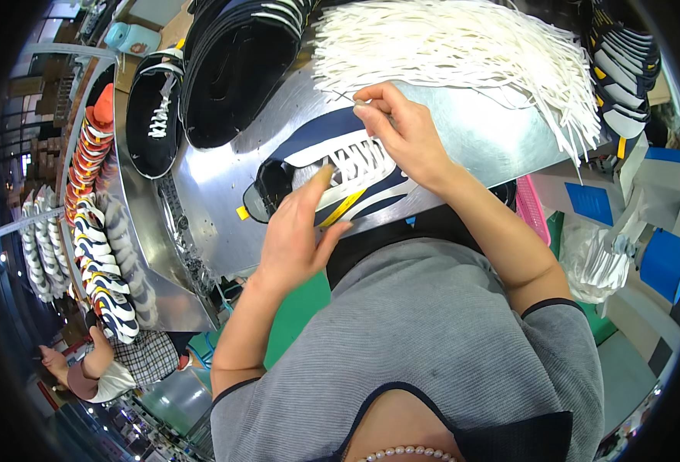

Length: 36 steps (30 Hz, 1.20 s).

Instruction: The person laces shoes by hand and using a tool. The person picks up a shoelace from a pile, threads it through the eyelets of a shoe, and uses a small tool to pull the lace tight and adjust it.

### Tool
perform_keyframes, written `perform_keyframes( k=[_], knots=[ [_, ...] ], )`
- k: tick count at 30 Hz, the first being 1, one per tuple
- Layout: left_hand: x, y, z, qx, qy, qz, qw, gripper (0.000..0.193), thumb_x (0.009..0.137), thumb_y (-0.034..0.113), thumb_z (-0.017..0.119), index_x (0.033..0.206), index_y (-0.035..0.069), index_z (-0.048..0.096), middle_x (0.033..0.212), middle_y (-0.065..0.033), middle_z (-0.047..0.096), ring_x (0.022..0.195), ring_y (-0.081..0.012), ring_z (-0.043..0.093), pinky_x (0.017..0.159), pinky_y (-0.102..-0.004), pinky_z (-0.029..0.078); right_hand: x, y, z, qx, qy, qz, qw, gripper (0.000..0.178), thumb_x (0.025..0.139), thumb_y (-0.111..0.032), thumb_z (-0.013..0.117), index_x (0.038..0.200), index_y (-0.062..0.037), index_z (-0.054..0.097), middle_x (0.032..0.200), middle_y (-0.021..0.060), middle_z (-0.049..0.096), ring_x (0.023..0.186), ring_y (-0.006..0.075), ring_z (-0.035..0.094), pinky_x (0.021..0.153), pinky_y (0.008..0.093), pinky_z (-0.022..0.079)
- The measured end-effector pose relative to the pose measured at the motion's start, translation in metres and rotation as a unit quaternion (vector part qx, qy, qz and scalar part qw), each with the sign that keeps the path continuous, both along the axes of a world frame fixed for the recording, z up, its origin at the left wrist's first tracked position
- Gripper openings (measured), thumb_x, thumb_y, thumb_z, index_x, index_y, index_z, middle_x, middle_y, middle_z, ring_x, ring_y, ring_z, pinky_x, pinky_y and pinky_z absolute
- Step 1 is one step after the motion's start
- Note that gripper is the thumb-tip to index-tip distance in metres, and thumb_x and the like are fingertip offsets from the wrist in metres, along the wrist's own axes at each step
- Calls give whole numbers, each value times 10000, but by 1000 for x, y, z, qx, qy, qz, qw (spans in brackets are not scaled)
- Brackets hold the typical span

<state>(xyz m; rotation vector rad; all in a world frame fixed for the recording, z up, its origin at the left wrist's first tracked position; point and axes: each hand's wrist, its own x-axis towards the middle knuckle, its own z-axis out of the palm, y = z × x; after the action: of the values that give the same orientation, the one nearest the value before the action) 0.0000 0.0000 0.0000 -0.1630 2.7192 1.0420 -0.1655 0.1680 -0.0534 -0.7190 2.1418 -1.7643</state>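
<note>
A flat shoe upper (328,123) in navy, white and yellow lies on the metal tabletop in front of me, its toe pointing right. White shoelace (355,163) zigzags across its eyelets. My left hand (297,231) rests at the near side of the upper, index finger touching beside the lacing, thumb stretched apart. Above the far edge of the upper, my right hand (407,137) pinches thumb and index together; a thin strand like a lace end shows at the fingertips. A big heap of loose white shoelaces (447,46) lies just beyond that hand.
Stacked black uppers (236,85) stand at the far left, beside a laced black upper (153,115). More uppers (624,85) pile up at the far right. Left of the table runs a rack of red and white-navy uppers (101,262). A pink basket (532,208) sits right; another person (124,366) is lower left.
</note>
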Motion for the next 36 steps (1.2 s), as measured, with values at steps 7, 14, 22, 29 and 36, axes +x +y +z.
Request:
perform_keyframes(
  k=[7,14,22,29,36],
  knots=[
    [79,51,-58,303,198,420,832,516,902,-18,659,1367,-33,435,1338,-160,529,1136,-230,570,992,-355,446,6,6,10,-90,-111,4,990,221,990,-168,586,1138,-5,599,729,26,612,672,78,543,620,242,441],
    [75,-1,-47,792,146,276,525,519,879,239,740,1304,17,543,1258,-112,628,1084,-203,619,885,-353,519,20,-25,28,-163,-244,68,954,215,1033,-174,520,1156,-21,608,744,-25,539,584,16,396,512,171,277],
    [-10,-148,86,-50,258,384,885,328,864,198,708,1086,-36,648,876,-120,704,792,-170,667,706,-313,511,15,-5,4,-82,-184,57,978,210,956,-145,638,1128,-41,577,822,-17,593,649,59,495,594,201,393],
    [-180,-315,-80,-222,272,284,892,402,922,324,649,969,-71,587,1023,-310,623,998,-487,576,851,-518,451,-15,4,17,133,139,-61,979,155,833,-105,734,980,-67,702,793,64,680,605,146,601,584,264,478],
    [-115,-260,-45,78,329,364,868,417,990,276,611,1300,0,574,1165,-128,668,976,-176,651,876,-280,491,-108,-41,19,259,346,-65,899,178,846,-144,659,1015,-122,711,924,77,716,776,297,681,677,402,522]
  ],
)
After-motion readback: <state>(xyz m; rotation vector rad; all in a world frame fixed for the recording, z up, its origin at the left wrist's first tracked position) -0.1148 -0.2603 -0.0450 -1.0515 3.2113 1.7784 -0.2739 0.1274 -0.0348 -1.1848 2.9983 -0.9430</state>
